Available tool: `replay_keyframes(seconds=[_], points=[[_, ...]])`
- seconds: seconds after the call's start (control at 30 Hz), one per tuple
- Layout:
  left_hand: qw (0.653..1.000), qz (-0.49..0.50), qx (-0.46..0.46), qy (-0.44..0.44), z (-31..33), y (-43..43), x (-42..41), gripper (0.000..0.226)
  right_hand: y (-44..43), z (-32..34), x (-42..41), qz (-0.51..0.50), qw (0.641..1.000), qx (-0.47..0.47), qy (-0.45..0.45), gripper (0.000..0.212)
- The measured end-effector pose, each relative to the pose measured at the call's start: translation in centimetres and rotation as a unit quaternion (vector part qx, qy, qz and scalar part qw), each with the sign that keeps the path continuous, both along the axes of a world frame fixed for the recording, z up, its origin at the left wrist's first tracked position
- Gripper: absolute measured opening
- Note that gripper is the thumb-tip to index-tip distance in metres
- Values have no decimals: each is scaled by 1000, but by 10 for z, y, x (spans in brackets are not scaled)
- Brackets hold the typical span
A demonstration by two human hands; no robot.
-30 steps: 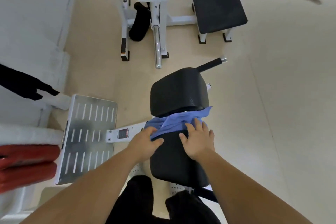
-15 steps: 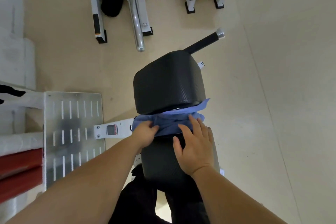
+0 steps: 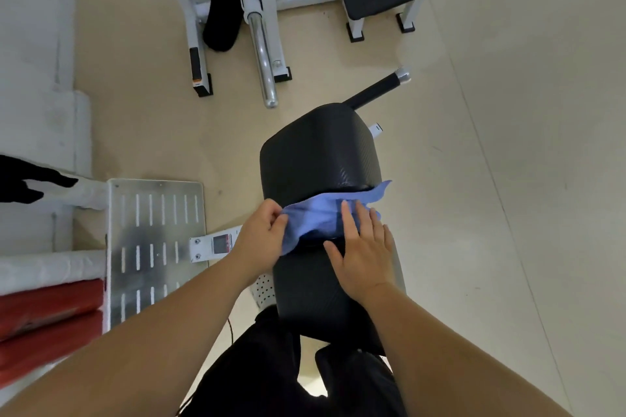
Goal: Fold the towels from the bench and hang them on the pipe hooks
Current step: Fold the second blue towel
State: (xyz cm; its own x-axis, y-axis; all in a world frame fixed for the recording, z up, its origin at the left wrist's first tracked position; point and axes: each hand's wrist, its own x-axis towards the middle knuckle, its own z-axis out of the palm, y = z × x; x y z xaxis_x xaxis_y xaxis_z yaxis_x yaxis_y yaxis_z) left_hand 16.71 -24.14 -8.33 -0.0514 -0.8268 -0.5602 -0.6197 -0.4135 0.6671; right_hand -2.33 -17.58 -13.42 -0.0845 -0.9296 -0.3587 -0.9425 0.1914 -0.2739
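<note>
My two hands work on a blue towel on the black padded surface.

The blue towel point(image 3: 325, 213) lies across the surface point(image 3: 305, 284), in the gap where the seat pad meets the raised back pad point(image 3: 320, 152); one corner of it sticks out to the right side. My left hand point(image 3: 261, 240) is closed on the left edge of the towel, with thumb and fingers pinching the cloth and lifting it a little. My right hand point(image 3: 364, 257) lies flat and wide, with fingers spread; the fingertips press on the towel and the palm rests on the seat pad. To the left on the floor stands a metal plate with slots point(image 3: 152, 247), and beside it are red pads point(image 3: 47, 322).
</note>
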Motion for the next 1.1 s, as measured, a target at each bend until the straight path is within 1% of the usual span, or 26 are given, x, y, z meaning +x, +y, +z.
replay_keyframes(seconds=[0.07,0.1,0.2,0.27,0.33,0.37,0.4,0.47,0.53,0.6,0.67,0.7,0.77,0.83,0.87,0.93,1.0,1.03,1.1], points=[[999,-19,-33,19,29,5,-1,14,-1,17,7,-13,999,-47,-12,77],[998,-34,-53,22,44,7,-2,14,-4,29,12,-4,997,-74,-27,77],[988,-105,-114,9,94,19,-3,16,-15,73,26,100,980,-144,-94,67],[982,-118,-145,9,128,30,1,16,-21,109,31,153,958,-171,-173,57],[976,-117,-184,-4,160,44,12,14,-25,147,40,175,934,-152,-271,54],[971,-114,-210,-17,175,52,20,13,-28,166,48,196,923,-152,-296,49],[966,-101,-236,-25,188,60,29,12,-31,184,56,227,909,-165,-309,40],[958,-43,-280,-37,216,78,49,12,-37,219,73,286,883,-182,-324,20],[948,15,-314,-58,243,98,73,14,-36,250,91,321,868,-166,-339,3],[941,36,-327,-82,265,117,98,18,-30,272,108,349,853,-160,-354,20],[945,72,-309,-85,282,136,123,17,-26,287,126,376,837,-177,-356,30],[947,96,-299,-74,287,145,135,16,-24,295,136,377,839,-168,-354,34],[948,151,-280,-19,293,166,160,15,-23,308,155,360,846,-137,-369,38],[945,202,-254,41,291,190,187,19,-22,322,172,356,837,-139,-393,40],[943,223,-241,57,288,202,201,21,-21,327,180,355,831,-142,-404,40],[939,255,-221,70,278,226,228,20,-17,334,199,351,824,-146,-421,39],[931,291,-209,66,266,249,254,21,-12,335,221,345,826,-137,-424,38],[922,320,-209,62,260,259,267,23,-8,333,231,344,828,-127,-425,37],[888,393,-226,75,252,277,296,25,0,327,253,342,830,-104,-427,33]])
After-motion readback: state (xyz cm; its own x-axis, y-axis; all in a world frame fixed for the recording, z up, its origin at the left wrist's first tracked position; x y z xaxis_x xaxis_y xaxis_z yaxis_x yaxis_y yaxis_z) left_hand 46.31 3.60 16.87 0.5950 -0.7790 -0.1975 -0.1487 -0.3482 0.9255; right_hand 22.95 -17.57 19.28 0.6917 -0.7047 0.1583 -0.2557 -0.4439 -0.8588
